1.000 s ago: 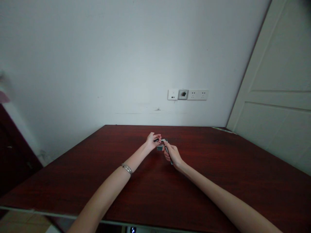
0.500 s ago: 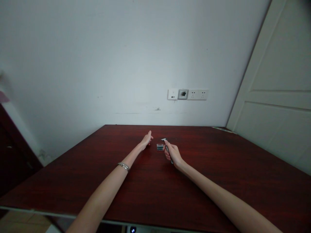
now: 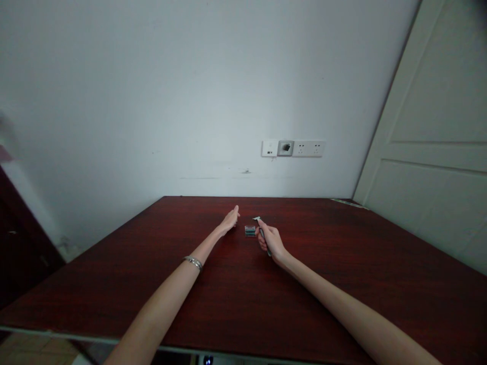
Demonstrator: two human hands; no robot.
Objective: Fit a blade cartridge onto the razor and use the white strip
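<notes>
My right hand (image 3: 271,242) is wrapped round the dark handle of a razor (image 3: 257,218); its pale T-shaped head points up and away from me. Just left of those fingers a small clear case (image 3: 250,231) with dark strips inside, which looks like a blade cartridge pack, lies on the table. My left hand (image 3: 230,219) is held edge-on to the left of the case, apart from it. Its thumb side is uppermost and nothing shows in it. The hand's back partly hides the fingers, which look loosely stretched out.
Both forearms reach across a dark red wooden table (image 3: 304,304), whose far edge meets a white wall (image 3: 190,101). Sockets (image 3: 308,148) are set in the wall above it. A white panelled door (image 3: 437,132) stands at the right. A flat strip (image 3: 349,203) lies near the far right corner.
The fingers of my left hand have drawn slightly closer together. My right hand and the razor have stayed almost still. The view has shifted very slightly.
</notes>
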